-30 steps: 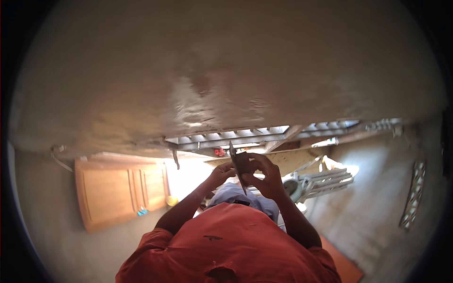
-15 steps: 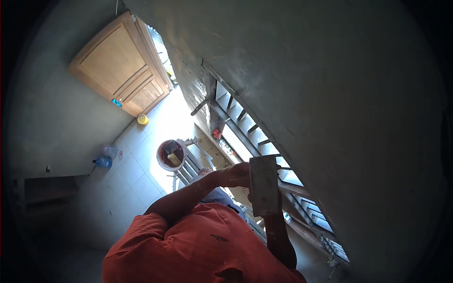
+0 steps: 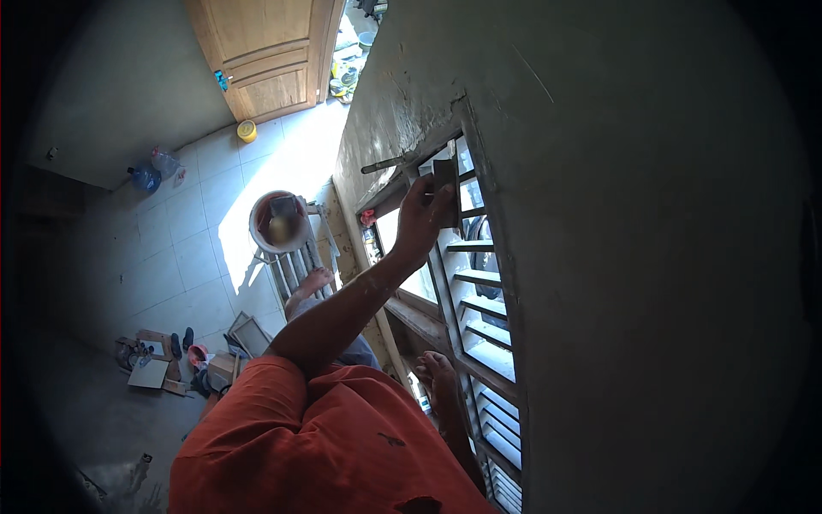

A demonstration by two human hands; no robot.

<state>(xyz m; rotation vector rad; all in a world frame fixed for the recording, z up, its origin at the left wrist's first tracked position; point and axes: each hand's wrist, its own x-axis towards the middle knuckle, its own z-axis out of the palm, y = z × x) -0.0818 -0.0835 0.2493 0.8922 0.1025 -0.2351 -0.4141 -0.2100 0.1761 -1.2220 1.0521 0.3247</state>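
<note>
My left hand (image 3: 417,218) is closed around a flat rectangular grey plastering float (image 3: 444,193), held up against the top of the louvred window (image 3: 479,287) next to the plastered wall (image 3: 634,257). The float is seen almost edge-on, and its handle is hidden by my fingers. Lower down, my right hand (image 3: 438,375) hangs in front of the wooden window frame (image 3: 492,370) with loosely bent fingers a little apart and nothing visible in them. To the left, a round bucket (image 3: 255,224) with a dark piece and a blurred yellowish piece inside stands on a slatted wooden bench (image 3: 295,267).
My bare foot (image 3: 315,281) rests on the bench. A wooden bar (image 3: 383,164) juts from the window frame. Beyond are an open wooden door (image 3: 261,51), a yellow tub (image 3: 247,131) and a blue water bottle (image 3: 144,178). Boards (image 3: 148,373) and shoes lie on the tiled floor.
My left hand has carried the float from in front of my chest up to the window's top. My right hand, hidden behind the float before, is now apart from it. The view has turned.
</note>
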